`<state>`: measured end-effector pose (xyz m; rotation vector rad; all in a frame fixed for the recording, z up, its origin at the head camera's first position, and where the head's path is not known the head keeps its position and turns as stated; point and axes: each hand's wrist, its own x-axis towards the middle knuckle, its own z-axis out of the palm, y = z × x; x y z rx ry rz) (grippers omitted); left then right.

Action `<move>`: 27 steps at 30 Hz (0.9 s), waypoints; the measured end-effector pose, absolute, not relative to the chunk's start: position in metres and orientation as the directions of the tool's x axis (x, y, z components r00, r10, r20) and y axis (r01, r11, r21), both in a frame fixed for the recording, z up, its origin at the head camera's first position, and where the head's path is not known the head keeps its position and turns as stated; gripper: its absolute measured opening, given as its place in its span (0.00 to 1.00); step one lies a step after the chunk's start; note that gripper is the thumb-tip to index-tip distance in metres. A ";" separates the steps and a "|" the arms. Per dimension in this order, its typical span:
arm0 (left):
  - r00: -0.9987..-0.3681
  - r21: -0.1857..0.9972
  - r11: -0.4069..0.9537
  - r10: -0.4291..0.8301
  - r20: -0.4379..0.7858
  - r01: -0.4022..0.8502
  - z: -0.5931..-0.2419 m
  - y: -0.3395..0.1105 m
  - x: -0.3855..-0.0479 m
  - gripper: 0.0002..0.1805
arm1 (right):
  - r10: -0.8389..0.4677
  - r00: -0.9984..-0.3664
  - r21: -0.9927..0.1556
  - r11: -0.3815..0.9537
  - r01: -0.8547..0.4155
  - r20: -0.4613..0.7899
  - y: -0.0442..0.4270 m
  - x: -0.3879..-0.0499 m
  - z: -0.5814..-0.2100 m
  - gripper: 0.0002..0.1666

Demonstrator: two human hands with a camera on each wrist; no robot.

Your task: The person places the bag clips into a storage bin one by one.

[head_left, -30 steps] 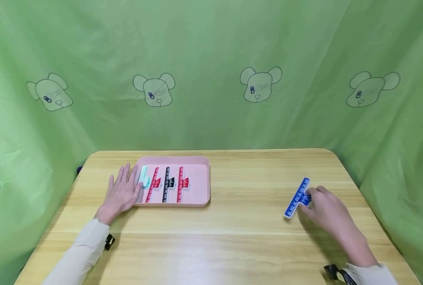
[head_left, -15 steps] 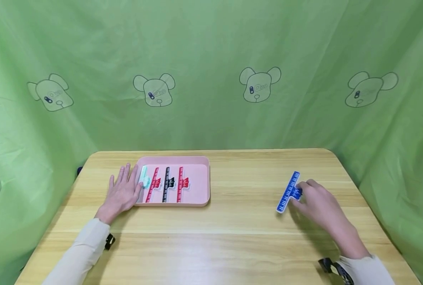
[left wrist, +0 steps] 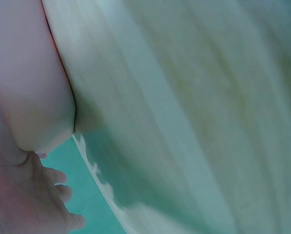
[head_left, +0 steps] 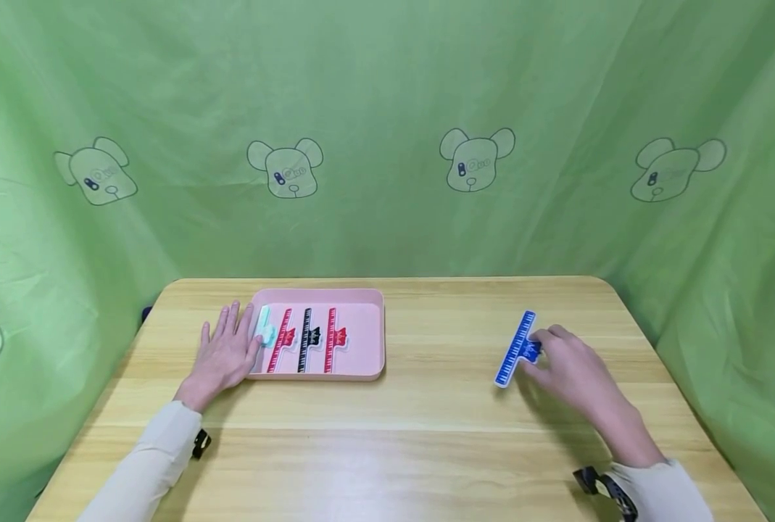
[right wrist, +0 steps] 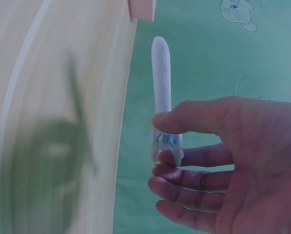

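My right hand (head_left: pixel 573 370) pinches a blue sheet-music clip (head_left: pixel 515 349) with a piano-key pattern by its handle, above the right part of the table. In the right wrist view, the clip (right wrist: pixel 162 78) is seen edge-on, its spring near the thumb. At the left, my left hand (head_left: pixel 220 355) lies with straight, spread fingers against the left side of a pink tray (head_left: pixel 364 348), its thumb over the rim. Inside the tray lie a mint clip (head_left: pixel 265 330), a red clip (head_left: pixel 280 341), a black clip (head_left: pixel 305 341) and another red clip (head_left: pixel 331 341), side by side.
The wooden table (head_left: pixel 387 449) has rounded far corners. A green curtain (head_left: pixel 387 232) with bear-head outlines hangs behind it and at both sides. Bare tabletop lies between the tray and my right hand.
My right hand has carried the blue clip leftward and slightly away from me, toward the tray. The left hand, tray and clips inside have stayed in place.
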<state>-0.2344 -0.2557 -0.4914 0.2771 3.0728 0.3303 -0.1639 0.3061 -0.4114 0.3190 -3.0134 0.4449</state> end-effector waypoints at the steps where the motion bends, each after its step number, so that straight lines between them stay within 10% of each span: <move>1: -0.983 0.216 0.961 0.182 -0.020 0.174 -0.491 -0.255 -0.234 0.38 | -0.193 -0.975 -0.278 0.936 -0.216 0.108 0.305 -0.164 -0.411 0.31; 27: -0.984 0.215 0.961 0.179 0.000 0.175 -0.491 -0.255 -0.234 0.37 | -0.255 -0.953 -0.318 0.901 -0.296 0.164 0.275 -0.182 -0.402 0.26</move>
